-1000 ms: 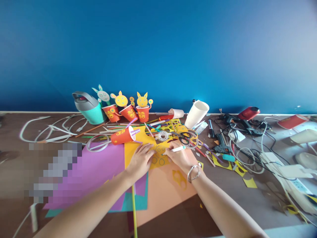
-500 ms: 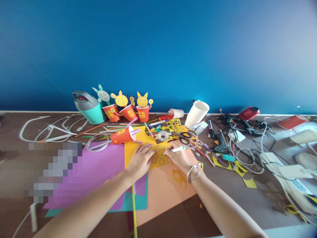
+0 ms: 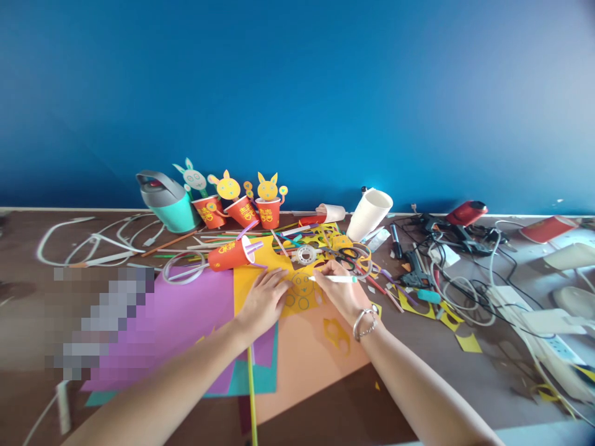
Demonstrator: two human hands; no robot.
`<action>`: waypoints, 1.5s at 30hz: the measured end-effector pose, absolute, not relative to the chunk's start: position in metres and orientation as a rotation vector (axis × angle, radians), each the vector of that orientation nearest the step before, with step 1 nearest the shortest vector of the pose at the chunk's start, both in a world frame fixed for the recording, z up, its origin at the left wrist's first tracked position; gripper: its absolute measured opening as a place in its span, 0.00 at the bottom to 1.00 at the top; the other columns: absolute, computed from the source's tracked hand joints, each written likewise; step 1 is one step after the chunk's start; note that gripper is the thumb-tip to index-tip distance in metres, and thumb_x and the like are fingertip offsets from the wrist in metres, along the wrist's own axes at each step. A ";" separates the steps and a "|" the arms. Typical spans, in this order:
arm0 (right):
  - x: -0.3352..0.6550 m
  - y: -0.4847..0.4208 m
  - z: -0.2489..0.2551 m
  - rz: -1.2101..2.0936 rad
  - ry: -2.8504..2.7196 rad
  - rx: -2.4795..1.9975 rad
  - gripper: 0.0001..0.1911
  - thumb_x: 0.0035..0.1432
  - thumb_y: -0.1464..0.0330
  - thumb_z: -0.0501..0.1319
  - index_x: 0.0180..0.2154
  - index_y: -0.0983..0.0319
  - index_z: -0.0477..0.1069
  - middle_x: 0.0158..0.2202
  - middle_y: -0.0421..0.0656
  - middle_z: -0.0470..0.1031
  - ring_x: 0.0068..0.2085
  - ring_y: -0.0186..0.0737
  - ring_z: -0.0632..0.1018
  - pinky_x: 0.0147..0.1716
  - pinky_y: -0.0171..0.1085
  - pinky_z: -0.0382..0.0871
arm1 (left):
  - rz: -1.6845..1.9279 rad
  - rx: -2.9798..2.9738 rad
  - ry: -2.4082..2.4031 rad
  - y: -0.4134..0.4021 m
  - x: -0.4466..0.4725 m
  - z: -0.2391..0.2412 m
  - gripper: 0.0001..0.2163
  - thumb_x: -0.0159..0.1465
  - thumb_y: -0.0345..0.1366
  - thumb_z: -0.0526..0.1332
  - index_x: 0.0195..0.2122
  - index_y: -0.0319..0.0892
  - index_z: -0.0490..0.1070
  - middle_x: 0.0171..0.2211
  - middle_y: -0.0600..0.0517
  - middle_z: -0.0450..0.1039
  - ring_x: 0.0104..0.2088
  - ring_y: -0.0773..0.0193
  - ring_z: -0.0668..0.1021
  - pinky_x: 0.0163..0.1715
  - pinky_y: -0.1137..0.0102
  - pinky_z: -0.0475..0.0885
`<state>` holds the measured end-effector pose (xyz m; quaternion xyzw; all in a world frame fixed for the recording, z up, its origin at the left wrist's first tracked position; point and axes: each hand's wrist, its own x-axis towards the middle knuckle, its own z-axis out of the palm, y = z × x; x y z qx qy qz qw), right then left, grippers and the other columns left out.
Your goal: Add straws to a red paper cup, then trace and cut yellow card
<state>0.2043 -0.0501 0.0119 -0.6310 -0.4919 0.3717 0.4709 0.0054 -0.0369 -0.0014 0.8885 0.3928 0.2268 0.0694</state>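
"Yellow paper (image 3: 303, 293) lies where, exactly?"

"Between the two hands, partly over the peach sheet (image 3: 300, 368), with round outlines drawn on it."

"And the left hand (image 3: 263, 301)?"

"Laid on the paper's left part, fingers stretched out and close together, gripping nothing that I can see."

"What about the right hand (image 3: 341, 292)?"

"Its fingers are pinched around a white marker (image 3: 341, 279), tip over the large drawn circle; whether it touches the paper, I can't tell."

"What sits nearby?"

"Black-handled scissors (image 3: 348, 257) and a round white reel (image 3: 313, 254) just beyond the hands, and a red cup (image 3: 227, 254) on its side, left of the reel."
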 end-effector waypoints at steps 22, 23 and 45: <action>0.203 -0.050 0.001 0.914 -1.401 -1.630 0.11 0.48 0.66 0.57 0.22 0.58 0.55 0.13 0.31 0.57 0.17 0.31 0.60 0.16 0.32 0.51 | 0.689 2.667 1.182 -0.036 0.005 -0.004 0.15 0.59 0.22 0.55 0.43 0.44 0.74 0.52 0.46 0.73 0.55 0.53 0.71 0.57 0.52 0.64; 0.203 -0.050 0.002 0.906 -1.401 -1.637 0.11 0.48 0.66 0.57 0.21 0.58 0.55 0.13 0.31 0.57 0.17 0.31 0.60 0.16 0.32 0.51 | 0.683 2.670 1.184 -0.036 0.005 -0.004 0.15 0.59 0.22 0.55 0.43 0.44 0.74 0.52 0.46 0.73 0.55 0.53 0.72 0.57 0.52 0.65; 0.201 -0.051 0.005 0.972 -1.399 -1.571 0.14 0.50 0.62 0.58 0.22 0.57 0.54 0.15 0.32 0.57 0.16 0.31 0.62 0.14 0.31 0.50 | 0.675 2.643 1.179 -0.037 0.005 -0.001 0.16 0.59 0.21 0.55 0.43 0.43 0.74 0.52 0.46 0.72 0.55 0.53 0.71 0.57 0.52 0.65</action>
